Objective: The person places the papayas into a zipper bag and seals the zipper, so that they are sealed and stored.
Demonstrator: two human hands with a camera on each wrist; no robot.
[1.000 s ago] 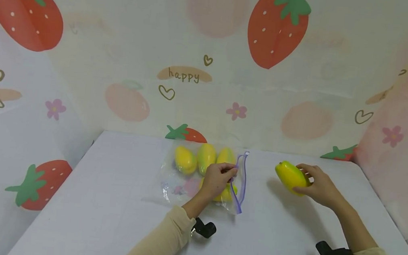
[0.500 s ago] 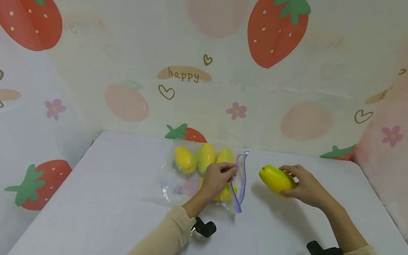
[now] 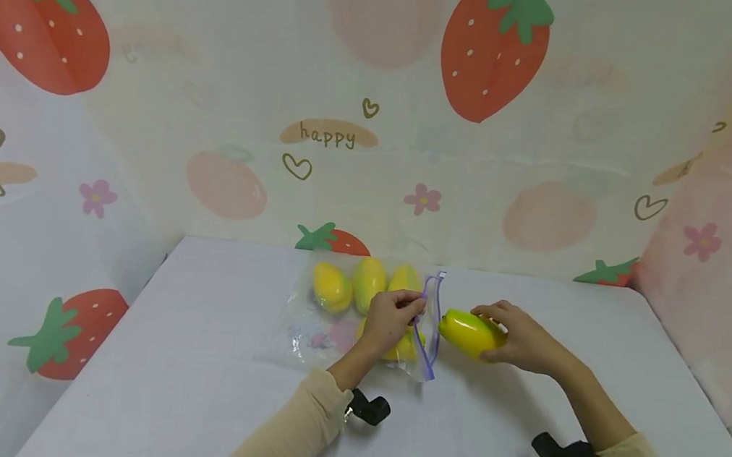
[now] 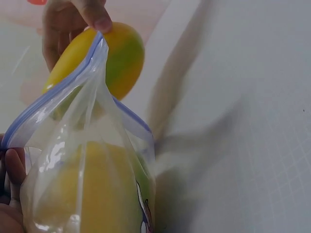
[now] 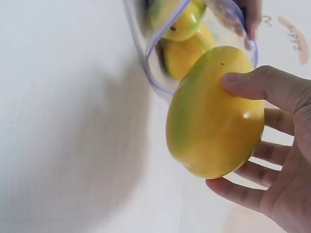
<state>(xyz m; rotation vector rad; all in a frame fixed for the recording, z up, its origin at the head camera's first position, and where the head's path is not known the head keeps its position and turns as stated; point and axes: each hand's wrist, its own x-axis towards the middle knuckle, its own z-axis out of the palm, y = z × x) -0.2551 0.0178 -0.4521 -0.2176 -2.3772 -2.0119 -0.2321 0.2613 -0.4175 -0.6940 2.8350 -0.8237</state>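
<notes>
My left hand [image 3: 386,325] pinches the purple zip edge of a clear zip bag [image 3: 295,324], whose mouth stands open toward the right. Several yellow-green mangoes [image 3: 332,287] lie inside it, partly hidden behind that hand. My right hand [image 3: 526,340] grips another mango [image 3: 466,333] above the table, thumb on one side and fingers round the other. Its tip is right at the bag's mouth. In the left wrist view this mango [image 4: 127,58] shows behind the raised zip edge [image 4: 53,90]. Seen from the right wrist, two bagged mangoes [image 5: 187,53] appear just beyond the held one.
A white table [image 3: 206,418] lies under everything, bounded at the back by a strawberry-print backdrop [image 3: 562,151]. Side panels with similar prints rise at left and right. Each wrist wears a black camera mount [image 3: 370,409].
My right hand has carried its mango leftward and slightly down, from the right part of the table to the bag's mouth. The left hand and bag have stayed in place.
</notes>
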